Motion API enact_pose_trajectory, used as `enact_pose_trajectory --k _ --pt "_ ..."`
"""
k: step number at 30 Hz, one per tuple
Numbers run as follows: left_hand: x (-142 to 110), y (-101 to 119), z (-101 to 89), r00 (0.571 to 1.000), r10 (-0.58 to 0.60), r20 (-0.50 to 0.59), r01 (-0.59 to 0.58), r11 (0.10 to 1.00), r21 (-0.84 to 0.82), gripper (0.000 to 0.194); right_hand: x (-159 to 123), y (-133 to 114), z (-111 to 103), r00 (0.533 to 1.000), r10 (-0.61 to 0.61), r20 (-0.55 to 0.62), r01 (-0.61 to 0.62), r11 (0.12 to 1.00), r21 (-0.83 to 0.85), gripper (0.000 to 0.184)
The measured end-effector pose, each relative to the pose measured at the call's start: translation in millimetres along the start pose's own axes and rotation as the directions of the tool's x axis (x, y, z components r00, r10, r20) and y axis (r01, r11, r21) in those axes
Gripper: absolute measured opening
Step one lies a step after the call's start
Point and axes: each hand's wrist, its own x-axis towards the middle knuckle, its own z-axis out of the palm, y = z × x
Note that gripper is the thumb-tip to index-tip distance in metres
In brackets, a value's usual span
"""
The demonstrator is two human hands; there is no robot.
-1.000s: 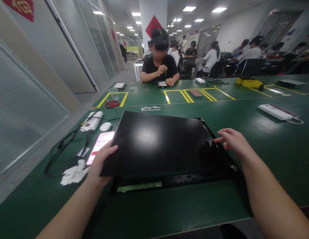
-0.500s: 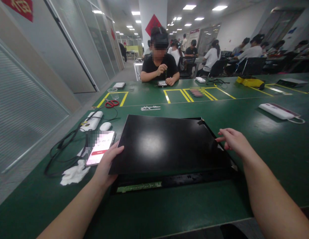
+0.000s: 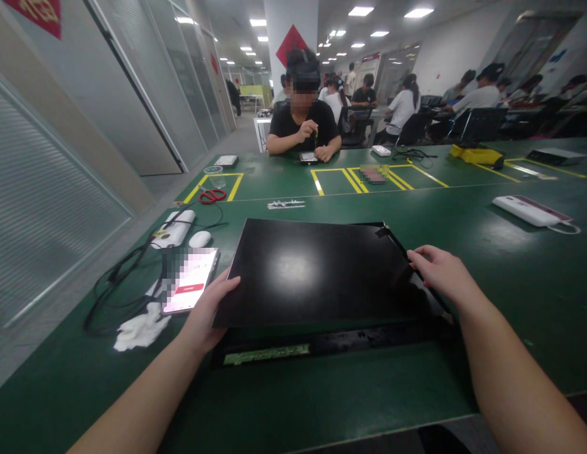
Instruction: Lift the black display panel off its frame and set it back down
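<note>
A black, glossy LCD panel (image 3: pixel 316 271) lies tilted over a dark back frame (image 3: pixel 383 337), its left side raised. My left hand (image 3: pixel 212 309) grips the panel's left edge, thumb on top and fingers underneath. At the opposite side, my right hand (image 3: pixel 435 268) has its fingers closed together on the right edge, near the upper corner; whether they touch the frame as well I cannot tell. A green circuit board strip (image 3: pixel 267 354) shows along the frame's near side, below the panel. Dark tape (image 3: pixel 382 232) sits at the panel's far right corner.
A phone (image 3: pixel 191 280), crumpled tissue (image 3: pixel 142 326), white mouse-like object (image 3: pixel 200 239) and black cables (image 3: pixel 116 277) lie at left. Red-handled scissors (image 3: pixel 212 196) lie farther back. A white power strip (image 3: pixel 529 211) is at right. Across the table (image 3: pixel 350 391) a person (image 3: pixel 302 126) works on a small device.
My left hand and the panel have shifted slightly right. My right hand has moved a little left, its fingers closing on the panel's right edge.
</note>
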Motion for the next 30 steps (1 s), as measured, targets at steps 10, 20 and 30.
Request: enact_pose_trajectory --k 10,20,30 --pt "-0.5 -0.4 4.4 1.000 0.009 0.000 -0.009 1.000 -0.016 0.064 0.5 0.7 1.3 0.996 -0.078 -0.049 0.071 0.988 -0.135 0.033" --pt "-0.5 -2.4 6.3 0.998 0.043 -0.041 -0.042 0.999 0.022 0.056 -1.1 0.8 1.8 0.988 -0.141 -0.065 0.125 0.969 -0.213 0.031" --pt "-1.6 -1.2 6.6 0.997 0.042 -0.060 -0.037 0.996 0.083 0.054 -0.3 2.4 3.2 0.983 -0.177 -0.056 0.156 0.953 -0.261 0.032"
